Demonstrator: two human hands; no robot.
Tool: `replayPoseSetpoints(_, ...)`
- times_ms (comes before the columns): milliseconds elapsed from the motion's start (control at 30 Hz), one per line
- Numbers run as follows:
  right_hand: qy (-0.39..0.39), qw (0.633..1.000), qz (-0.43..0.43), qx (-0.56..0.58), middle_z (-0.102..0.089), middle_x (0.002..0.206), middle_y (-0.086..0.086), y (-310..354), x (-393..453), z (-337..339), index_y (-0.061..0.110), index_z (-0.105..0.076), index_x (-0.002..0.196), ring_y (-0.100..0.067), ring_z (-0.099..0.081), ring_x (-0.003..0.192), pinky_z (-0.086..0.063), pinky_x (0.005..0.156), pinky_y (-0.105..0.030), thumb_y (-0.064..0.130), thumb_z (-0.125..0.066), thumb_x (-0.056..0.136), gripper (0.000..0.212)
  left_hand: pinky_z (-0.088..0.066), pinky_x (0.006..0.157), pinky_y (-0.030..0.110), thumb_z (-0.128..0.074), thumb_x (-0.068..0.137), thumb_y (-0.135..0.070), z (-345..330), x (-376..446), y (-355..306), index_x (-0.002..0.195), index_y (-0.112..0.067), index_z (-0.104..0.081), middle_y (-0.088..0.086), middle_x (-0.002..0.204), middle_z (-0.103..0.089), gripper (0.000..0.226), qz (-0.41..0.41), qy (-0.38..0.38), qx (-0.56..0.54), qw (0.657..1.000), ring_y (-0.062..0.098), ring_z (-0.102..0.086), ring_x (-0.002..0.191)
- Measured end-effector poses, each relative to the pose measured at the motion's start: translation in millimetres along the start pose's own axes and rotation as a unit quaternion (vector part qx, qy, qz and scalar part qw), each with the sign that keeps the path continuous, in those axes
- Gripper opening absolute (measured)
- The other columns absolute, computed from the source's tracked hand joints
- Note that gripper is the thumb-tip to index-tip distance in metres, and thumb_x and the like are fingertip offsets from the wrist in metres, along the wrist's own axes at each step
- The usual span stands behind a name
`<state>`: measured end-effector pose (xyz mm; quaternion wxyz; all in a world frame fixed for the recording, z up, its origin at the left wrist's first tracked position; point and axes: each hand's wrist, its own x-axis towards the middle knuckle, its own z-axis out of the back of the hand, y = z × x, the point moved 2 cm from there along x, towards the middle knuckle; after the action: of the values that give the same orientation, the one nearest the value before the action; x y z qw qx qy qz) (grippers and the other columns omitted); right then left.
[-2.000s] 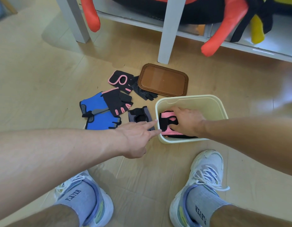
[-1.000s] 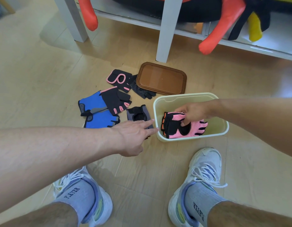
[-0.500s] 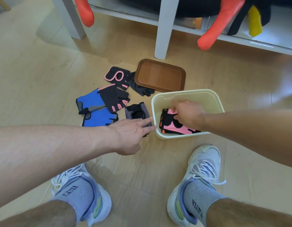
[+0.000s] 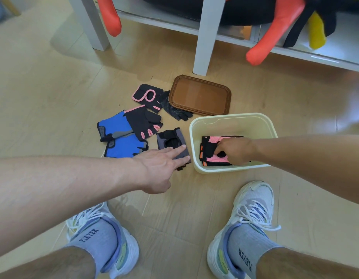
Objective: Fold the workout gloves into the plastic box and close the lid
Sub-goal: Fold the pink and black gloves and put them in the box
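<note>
Wooden floor holds limp, light gloves: right hand (image 4: 234,151) presses the pink glove (image 4: 211,156) into the plastic box (image 4: 233,122), left hand (image 4: 161,168) released, fingers splayed, touching the grey glove (image 4: 170,140), best pinched at its cuff.

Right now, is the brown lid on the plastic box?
No, the brown lid lies flat on the floor behind the open plastic box, which has a pink and black glove inside.

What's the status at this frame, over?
Right hand pressing pink glove into plastic box. Left hand open over grey glove. Lid off, other gloves on floor. Nothing blocking.
</note>
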<state>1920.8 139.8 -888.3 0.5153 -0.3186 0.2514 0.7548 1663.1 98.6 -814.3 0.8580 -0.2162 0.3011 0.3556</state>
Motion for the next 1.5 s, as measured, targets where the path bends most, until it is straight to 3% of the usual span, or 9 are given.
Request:
replayPoseSetpoints(400, -0.170, 0.981, 0.058, 0.067, -0.057, 0.135, 0.005, 49, -76, 117, 0.030, -0.065, 0.127, -0.015, -0.056, 0.120, -0.042, 0.091, -0.027, 0.018, -0.058, 0.099, 0.031, -0.038, 0.103, 0.027, -0.057, 0.100, -0.040, 42, -70, 49, 0.163, -0.034, -0.014, -0.009, 0.173, 0.005, 0.077, 0.129, -0.065, -0.143, 0.979, 0.022, -0.042, 0.146)
replayPoseSetpoints(567, -0.143, 0.984, 0.102, -0.013, -0.057, 0.131, 0.012, 101, -130, 149, 0.033, -0.062, 0.130, -0.010, -0.057, 0.114, -0.040, 0.085, -0.025, 0.023, -0.057, 0.101, 0.032, -0.040, 0.111, 0.032, -0.059, 0.099, -0.037, 53, -101, 55, 0.157, -0.024, -0.035, -0.002, 0.169, -0.020, 0.064, 0.126, -0.107, -0.116, 0.979, 0.021, -0.038, 0.147)
replayPoseSetpoints(800, -0.082, 0.981, 0.102, -0.140, -0.059, 0.137, 0.004, 153, -149, 170, 0.030, -0.058, 0.137, -0.023, -0.056, 0.125, -0.049, 0.098, -0.037, 0.025, -0.054, 0.101, 0.037, -0.045, 0.106, 0.036, -0.056, 0.100, -0.037, 71, -146, 68, 0.159, -0.032, -0.030, -0.012, 0.172, -0.002, 0.064, 0.168, -0.103, -0.049, 0.979, 0.023, -0.047, 0.141)
replayPoseSetpoints(1133, -0.121, 0.985, 0.096, -0.073, -0.063, 0.138, 0.001, 174, -79, 196, 0.021, -0.060, 0.140, -0.023, -0.060, 0.121, -0.043, 0.087, -0.026, 0.021, -0.055, 0.102, 0.038, -0.040, 0.113, 0.038, -0.057, 0.100, -0.034, 84, -151, 82, 0.154, -0.024, -0.040, -0.002, 0.170, -0.021, 0.057, 0.230, -0.125, -0.083, 0.962, 0.024, -0.036, 0.149)
replayPoseSetpoints(1200, -0.139, 0.987, 0.072, -0.026, -0.062, 0.139, -0.001, 170, -42, 190, 0.022, -0.059, 0.141, -0.024, -0.059, 0.123, -0.047, 0.090, -0.028, 0.021, -0.054, 0.101, 0.040, -0.047, 0.095, 0.033, -0.059, 0.100, -0.028, 73, -123, 88, 0.148, -0.019, -0.047, 0.004, 0.155, -0.046, 0.051, 0.211, -0.174, -0.205, 0.940, 0.025, -0.053, 0.128)
replayPoseSetpoints(1267, -0.157, 0.987, 0.036, 0.025, -0.061, 0.141, -0.003, 167, 0, 172, 0.023, -0.055, 0.145, -0.026, -0.058, 0.126, -0.051, 0.099, -0.035, 0.022, -0.054, 0.099, 0.046, -0.044, 0.079, 0.028, -0.062, 0.099, -0.025, 50, -86, 91, 0.147, -0.021, -0.049, 0.002, 0.130, -0.060, 0.050, 0.204, -0.241, -0.373, 0.873, 0.019, -0.057, 0.097)
replayPoseSetpoints(1367, -0.176, 0.973, 0.008, 0.151, -0.056, 0.146, -0.009, 160, 55, 137, 0.017, -0.051, 0.149, -0.030, -0.055, 0.132, -0.049, 0.104, -0.038, 0.021, -0.060, 0.097, 0.052, -0.041, 0.080, 0.021, -0.060, 0.100, -0.022, -2, -36, 92, 0.149, -0.022, -0.046, -0.004, 0.140, -0.056, 0.051, 0.237, -0.310, -0.522, 0.758, 0.011, -0.053, 0.105)
replayPoseSetpoints(1433, -0.201, 0.948, 0.008, 0.248, -0.060, 0.138, -0.014, 157, 87, 121, 0.010, -0.057, 0.141, -0.032, -0.057, 0.127, -0.049, 0.096, -0.032, 0.013, -0.062, 0.096, 0.046, -0.042, 0.091, 0.020, -0.060, 0.100, -0.021, -41, -14, 95, 0.152, -0.024, -0.042, -0.004, 0.152, -0.049, 0.055, 0.234, -0.290, -0.528, 0.763, 0.015, -0.052, 0.126)
replayPoseSetpoints(1500, -0.222, 0.930, -0.002, 0.293, -0.052, 0.148, -0.013, 155, 119, 116, 0.012, -0.050, 0.147, -0.031, -0.051, 0.136, -0.046, 0.100, -0.030, 0.016, -0.067, 0.093, 0.056, -0.038, 0.108, 0.026, -0.060, 0.099, -0.022, -71, -4, 106, 0.155, -0.027, -0.037, -0.006, 0.158, -0.042, 0.061, 0.219, -0.242, -0.485, 0.811, 0.015, -0.042, 0.143)
